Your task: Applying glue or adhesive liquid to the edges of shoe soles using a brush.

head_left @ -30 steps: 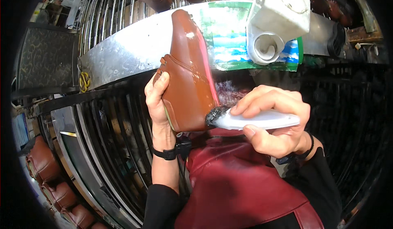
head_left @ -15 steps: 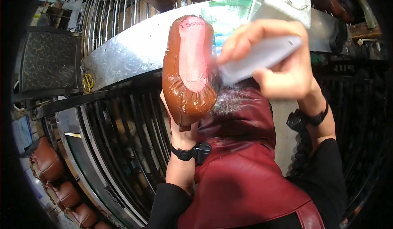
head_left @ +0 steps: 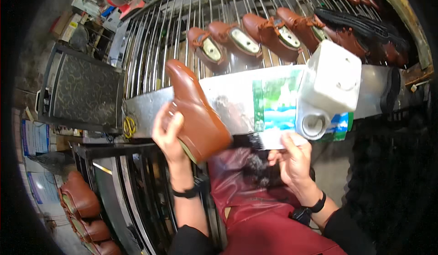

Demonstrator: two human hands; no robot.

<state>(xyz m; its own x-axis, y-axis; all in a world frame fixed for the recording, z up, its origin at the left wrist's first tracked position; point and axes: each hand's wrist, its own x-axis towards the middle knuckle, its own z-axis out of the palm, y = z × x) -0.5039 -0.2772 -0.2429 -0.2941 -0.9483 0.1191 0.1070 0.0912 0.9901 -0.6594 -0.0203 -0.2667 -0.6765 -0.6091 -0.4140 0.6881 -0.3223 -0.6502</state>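
Between hands: boot and brush, just apart, no contact right now.
Left hand: closed around the boot at its opening, toe tipped up and away, sole edge facing the right hand.
Right hand: fingers wrapped on the brush's pale handle, dark bristles pointing left at the boot's heel end.
Boot position: up off the apron, in front of the metal shelf.
Above right hand: white jug, near, lying on the shelf with its mouth facing down toward the person.
Beyond both hands: row of brown shoes on a wire rack, well apart.
Below left hand: more brown boots stacked, far off.
Technique (judgement): grip looks firm enough; turn the boot with the left wrist so the sole edge meets the bristles square.
Stroke: short passes along the edge, light pressure, bristle tips only.
Risk: smearing onto the brown upper; keep the brush angled away from the leather.
Clearance: jug sits close to the right knuckles; keep the elbow low.
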